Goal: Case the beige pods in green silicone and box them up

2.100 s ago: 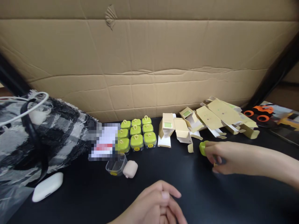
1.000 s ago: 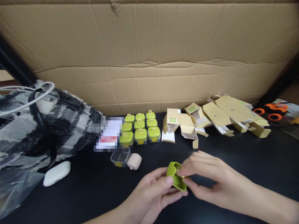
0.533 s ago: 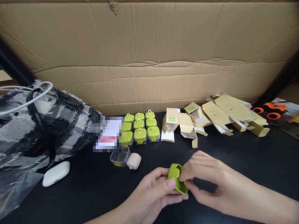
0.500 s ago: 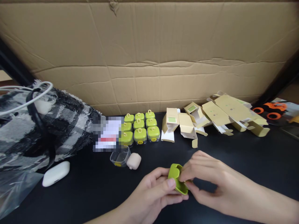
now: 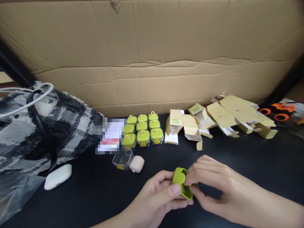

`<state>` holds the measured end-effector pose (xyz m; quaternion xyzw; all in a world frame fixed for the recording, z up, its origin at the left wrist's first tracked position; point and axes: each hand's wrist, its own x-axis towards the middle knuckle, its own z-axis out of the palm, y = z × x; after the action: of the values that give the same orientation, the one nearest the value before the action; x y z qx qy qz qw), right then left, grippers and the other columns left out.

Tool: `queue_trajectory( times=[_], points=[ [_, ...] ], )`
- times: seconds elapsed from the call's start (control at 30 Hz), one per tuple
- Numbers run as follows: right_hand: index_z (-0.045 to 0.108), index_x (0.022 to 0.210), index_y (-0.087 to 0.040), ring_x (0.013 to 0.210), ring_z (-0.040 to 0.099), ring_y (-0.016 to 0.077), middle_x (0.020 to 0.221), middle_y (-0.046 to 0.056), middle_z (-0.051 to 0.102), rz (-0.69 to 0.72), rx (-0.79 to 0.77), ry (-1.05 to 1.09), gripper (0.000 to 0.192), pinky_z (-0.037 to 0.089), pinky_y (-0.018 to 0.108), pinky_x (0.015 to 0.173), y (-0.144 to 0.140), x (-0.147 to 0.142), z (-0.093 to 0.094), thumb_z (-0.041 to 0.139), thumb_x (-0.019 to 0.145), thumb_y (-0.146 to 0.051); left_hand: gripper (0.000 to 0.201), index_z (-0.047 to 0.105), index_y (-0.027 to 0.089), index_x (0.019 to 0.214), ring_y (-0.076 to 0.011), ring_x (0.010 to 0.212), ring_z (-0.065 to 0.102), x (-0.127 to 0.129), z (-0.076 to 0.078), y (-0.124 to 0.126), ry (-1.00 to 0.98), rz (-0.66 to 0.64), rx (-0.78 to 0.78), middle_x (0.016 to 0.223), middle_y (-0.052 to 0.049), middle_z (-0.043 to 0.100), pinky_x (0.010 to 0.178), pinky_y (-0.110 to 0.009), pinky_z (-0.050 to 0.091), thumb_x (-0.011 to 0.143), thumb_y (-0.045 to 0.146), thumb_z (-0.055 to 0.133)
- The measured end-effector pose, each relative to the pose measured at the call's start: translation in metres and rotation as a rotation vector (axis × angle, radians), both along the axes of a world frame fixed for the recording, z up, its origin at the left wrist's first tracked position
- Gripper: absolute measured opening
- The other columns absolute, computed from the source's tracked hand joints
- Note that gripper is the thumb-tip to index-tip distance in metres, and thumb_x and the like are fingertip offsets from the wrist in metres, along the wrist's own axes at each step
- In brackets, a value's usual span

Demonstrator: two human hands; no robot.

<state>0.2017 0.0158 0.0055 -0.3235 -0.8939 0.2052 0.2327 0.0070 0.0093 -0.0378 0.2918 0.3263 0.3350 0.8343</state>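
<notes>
Green case [image 5: 180, 183] pinched in our two hands.
Left hand [image 5: 158, 199] fingers and right hand [image 5: 213, 183] fingers clamp it between them.

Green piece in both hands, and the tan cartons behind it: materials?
Green piece: matte, soft-edged, no glare; looks like silicone or soft plastic, held by left hand and right hand. Tan cartons: thin matte paperboard, creased flaps, flattened.

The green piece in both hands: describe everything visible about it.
The green piece is small, lime green, matte and rubbery-looking, like a soft cover. Its upper edge is rounded with a notch. It is held tilted above the black table, pinched between the left hand and the right hand, whose fingers hide part of it.
</notes>
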Motion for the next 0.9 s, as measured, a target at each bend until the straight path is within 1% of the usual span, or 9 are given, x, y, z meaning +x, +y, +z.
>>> queue_trajectory(
  times=[0.13, 0.27, 0.33, 0.5, 0.63, 0.77, 0.9],
  points=[
    [0.062, 0.087, -0.018, 0.071, 0.058, 0.0118, 0.077, -0.001, 0.065, 0.004, 0.035, -0.047, 0.026, 0.044, 0.028, 0.075, 0.0, -0.001, -0.001, 0.048, 0.079, 0.002, 0.029, 0.067, 0.016, 0.096, -0.0153, 0.085, 0.07, 0.0, -0.002, -0.001, -0.015, 0.001, 0.035, 0.09, -0.005, 0.074, 0.086, -0.032, 0.05, 0.074, 0.031, 0.078],
    [0.062, 0.084, -0.017, 0.072, 0.058, 0.0137, 0.078, 0.001, 0.065, 0.003, 0.104, -0.069, 0.024, 0.043, 0.028, 0.07, -0.003, -0.001, -0.003, 0.046, 0.082, 0.0, 0.028, 0.068, 0.018, 0.094, -0.0136, 0.082, 0.07, 0.0, -0.005, -0.001, -0.04, -0.013, 0.052, 0.087, -0.003, 0.074, 0.085, -0.032, 0.051, 0.072, 0.031, 0.079],
    [0.062, 0.086, -0.016, 0.073, 0.057, 0.0143, 0.08, 0.002, 0.065, 0.007, 0.135, -0.075, 0.023, 0.043, 0.029, 0.071, -0.004, -0.001, -0.004, 0.045, 0.085, -0.001, 0.028, 0.068, 0.019, 0.094, -0.0127, 0.082, 0.07, 0.0, -0.006, -0.001, -0.041, -0.013, 0.055, 0.087, -0.003, 0.074, 0.085, -0.031, 0.051, 0.072, 0.032, 0.08],
    [0.063, 0.092, -0.016, 0.076, 0.058, 0.0156, 0.085, 0.004, 0.066, 0.016, 0.166, -0.105, 0.024, 0.043, 0.031, 0.073, -0.005, -0.001, -0.005, 0.043, 0.089, -0.003, 0.024, 0.068, 0.021, 0.097, -0.0122, 0.086, 0.069, -0.002, -0.006, -0.003, -0.032, -0.017, 0.08, 0.089, -0.002, 0.074, 0.087, -0.029, 0.05, 0.077, 0.031, 0.076],
    [0.064, 0.091, -0.016, 0.074, 0.058, 0.0174, 0.082, 0.005, 0.065, 0.013, 0.203, -0.145, 0.027, 0.042, 0.033, 0.072, -0.007, -0.001, -0.008, 0.039, 0.091, -0.005, 0.029, 0.069, 0.021, 0.1, -0.0124, 0.086, 0.069, -0.001, -0.005, -0.004, -0.016, -0.013, 0.067, 0.09, -0.002, 0.073, 0.084, -0.027, 0.051, 0.075, 0.032, 0.077],
    [0.063, 0.086, -0.016, 0.073, 0.057, 0.0192, 0.078, 0.006, 0.063, 0.021, 0.274, -0.223, 0.031, 0.042, 0.035, 0.073, -0.011, -0.001, -0.009, 0.034, 0.092, -0.007, 0.033, 0.07, 0.02, 0.102, -0.014, 0.085, 0.069, 0.0, -0.004, -0.004, 0.008, -0.014, 0.069, 0.091, -0.003, 0.073, 0.085, -0.029, 0.051, 0.073, 0.034, 0.078],
    [0.062, 0.085, -0.015, 0.073, 0.056, 0.0198, 0.078, 0.007, 0.062, 0.008, 0.265, -0.232, 0.03, 0.042, 0.035, 0.073, -0.012, -0.001, -0.009, 0.034, 0.092, -0.004, 0.038, 0.07, 0.02, 0.104, -0.0163, 0.087, 0.069, 0.0, -0.003, -0.003, 0.025, -0.017, 0.071, 0.093, -0.005, 0.074, 0.087, -0.032, 0.051, 0.071, 0.036, 0.079]
  ],
)
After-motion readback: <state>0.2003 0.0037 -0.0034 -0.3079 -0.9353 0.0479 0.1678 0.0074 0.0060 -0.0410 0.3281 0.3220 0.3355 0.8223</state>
